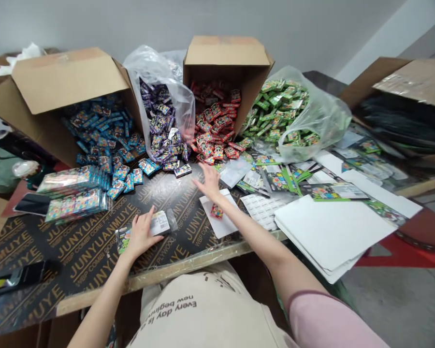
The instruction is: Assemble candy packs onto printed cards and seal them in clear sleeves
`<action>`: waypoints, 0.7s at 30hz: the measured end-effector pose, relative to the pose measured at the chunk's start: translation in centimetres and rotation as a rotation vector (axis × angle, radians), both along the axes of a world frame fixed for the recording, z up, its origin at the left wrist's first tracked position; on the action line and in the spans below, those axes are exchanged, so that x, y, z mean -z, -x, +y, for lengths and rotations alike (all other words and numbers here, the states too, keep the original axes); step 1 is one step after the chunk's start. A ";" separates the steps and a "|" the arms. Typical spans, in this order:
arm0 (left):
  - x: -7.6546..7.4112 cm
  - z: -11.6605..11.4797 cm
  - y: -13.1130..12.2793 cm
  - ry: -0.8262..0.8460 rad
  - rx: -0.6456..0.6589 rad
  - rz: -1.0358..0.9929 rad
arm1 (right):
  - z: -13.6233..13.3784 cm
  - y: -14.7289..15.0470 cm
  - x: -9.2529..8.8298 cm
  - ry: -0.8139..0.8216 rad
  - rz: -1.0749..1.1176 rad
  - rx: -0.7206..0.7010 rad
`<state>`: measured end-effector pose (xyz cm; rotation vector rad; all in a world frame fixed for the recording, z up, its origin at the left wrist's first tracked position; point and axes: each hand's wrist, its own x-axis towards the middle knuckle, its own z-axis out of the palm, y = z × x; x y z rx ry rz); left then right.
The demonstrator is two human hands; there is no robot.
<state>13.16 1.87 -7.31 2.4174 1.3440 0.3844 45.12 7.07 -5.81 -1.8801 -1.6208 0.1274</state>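
Note:
My left hand (142, 236) lies over a clear-wrapped flat packet (161, 223) with a barcode label, its fingers spread. The packet's middle is hidden under the palm. My right hand (209, 181) is stretched out with fingers apart and nothing visible in it. It hovers just in front of the heap of small red boxes (213, 125) and a loose purple box (182, 170). Beneath my right wrist a single red box (216, 211) sits on a white card (217, 227), partly covered by the forearm.
Blue boxes (105, 126) spill from a carton (70, 84) at left. Purple boxes (161, 116) and green boxes (275, 104) fill plastic bags. Wrapped bundles (78, 205) and a phone (32, 204) lie left, a tape dispenser (25, 276) front left. White sheets (333, 232) overhang the table edge right.

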 end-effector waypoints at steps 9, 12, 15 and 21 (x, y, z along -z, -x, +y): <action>1.0 -0.3 0.3 -0.026 0.043 0.024 | 8.6 -7.5 1.1 0.108 -0.298 0.084; 0.9 -0.3 0.3 -0.035 0.040 0.028 | 8.3 -7.5 0.6 0.117 -0.277 0.038; 1.0 -0.4 0.5 -0.038 0.038 0.034 | 7.6 -7.6 -0.5 0.104 -0.260 0.025; -1.3 -0.3 -1.1 0.073 -0.068 -0.103 | 3.4 -4.3 -3.3 -0.040 0.495 -0.120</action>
